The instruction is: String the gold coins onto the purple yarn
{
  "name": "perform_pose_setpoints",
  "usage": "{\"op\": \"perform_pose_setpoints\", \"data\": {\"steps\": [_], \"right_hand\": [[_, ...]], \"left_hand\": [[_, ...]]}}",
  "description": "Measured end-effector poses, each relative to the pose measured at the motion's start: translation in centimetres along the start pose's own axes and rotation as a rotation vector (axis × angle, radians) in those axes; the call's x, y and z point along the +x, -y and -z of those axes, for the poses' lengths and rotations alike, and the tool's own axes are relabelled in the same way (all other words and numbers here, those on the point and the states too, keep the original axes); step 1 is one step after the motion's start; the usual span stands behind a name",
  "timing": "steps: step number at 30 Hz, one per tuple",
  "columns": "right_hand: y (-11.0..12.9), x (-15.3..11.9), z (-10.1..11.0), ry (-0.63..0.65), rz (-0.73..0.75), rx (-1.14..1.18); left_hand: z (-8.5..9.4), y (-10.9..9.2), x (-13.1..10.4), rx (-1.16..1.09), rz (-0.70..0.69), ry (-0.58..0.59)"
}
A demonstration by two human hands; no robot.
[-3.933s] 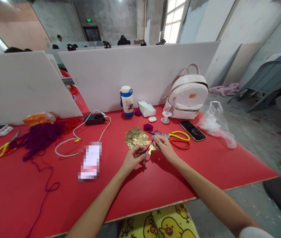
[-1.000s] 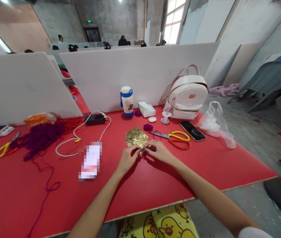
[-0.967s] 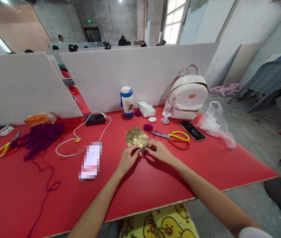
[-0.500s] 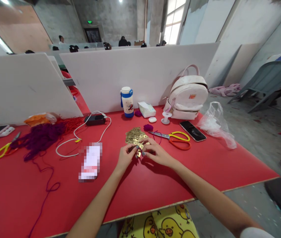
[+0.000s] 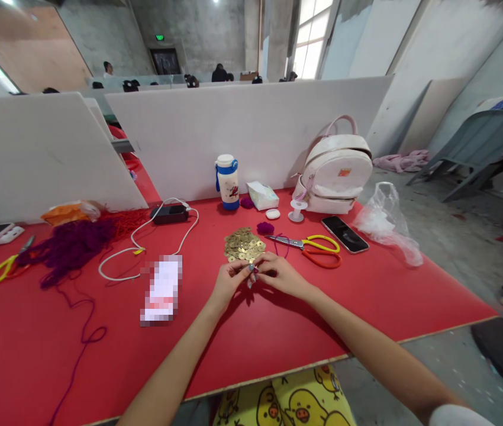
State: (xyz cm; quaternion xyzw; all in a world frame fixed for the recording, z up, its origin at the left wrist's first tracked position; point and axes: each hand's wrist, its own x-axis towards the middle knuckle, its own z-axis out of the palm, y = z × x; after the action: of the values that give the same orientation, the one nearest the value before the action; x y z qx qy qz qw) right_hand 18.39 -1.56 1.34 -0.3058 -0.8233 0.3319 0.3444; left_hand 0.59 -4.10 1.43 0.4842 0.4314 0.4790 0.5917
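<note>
My left hand (image 5: 230,281) and my right hand (image 5: 281,276) meet fingertip to fingertip over the red table (image 5: 251,349). Both are closed in a pinch around something small, with a bit of purple yarn (image 5: 255,270) showing between them; the rest is hidden by the fingers. Just beyond the fingertips lies a heap of gold coin-like discs (image 5: 243,242), each with a hole. A small purple yarn ball (image 5: 265,228) rests behind the heap, its strand reaching toward scissors with yellow and red handles (image 5: 321,244).
Behind stand a bottle (image 5: 227,182), a tissue pack (image 5: 263,196), a white spool (image 5: 297,210) and a backpack (image 5: 335,171). A dark phone (image 5: 344,234) lies right. Purple yarn (image 5: 78,245), a cable (image 5: 113,256), a blurred phone-like object (image 5: 163,290) and other scissors (image 5: 3,269) lie left.
My fingertips have drawn closer together. The gold disc that showed between them before is now mostly hidden, and more of the heap is uncovered.
</note>
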Motion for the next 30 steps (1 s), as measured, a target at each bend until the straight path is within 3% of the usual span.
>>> {"op": "perform_pose_setpoints", "data": {"steps": [7, 11, 17, 24, 30], "right_hand": [[-0.17, -0.08, -0.06, 0.028, 0.03, 0.0], [-0.4, -0.12, -0.11, 0.028, 0.021, -0.009], [-0.32, -0.04, -0.17, 0.023, 0.008, -0.019], [-0.27, 0.05, -0.08, -0.091, -0.096, 0.064], [-0.48, 0.07, -0.34, -0.113, -0.056, 0.084]], "left_hand": [[-0.1, -0.25, 0.0, 0.066, -0.077, -0.103], [0.06, 0.07, 0.05, 0.056, -0.033, -0.141], [0.2, 0.2, 0.14, 0.101, -0.049, -0.153], [0.5, 0.09, 0.36, 0.201, -0.111, -0.177], [0.48, -0.15, 0.39, 0.276, -0.224, -0.161]]}}
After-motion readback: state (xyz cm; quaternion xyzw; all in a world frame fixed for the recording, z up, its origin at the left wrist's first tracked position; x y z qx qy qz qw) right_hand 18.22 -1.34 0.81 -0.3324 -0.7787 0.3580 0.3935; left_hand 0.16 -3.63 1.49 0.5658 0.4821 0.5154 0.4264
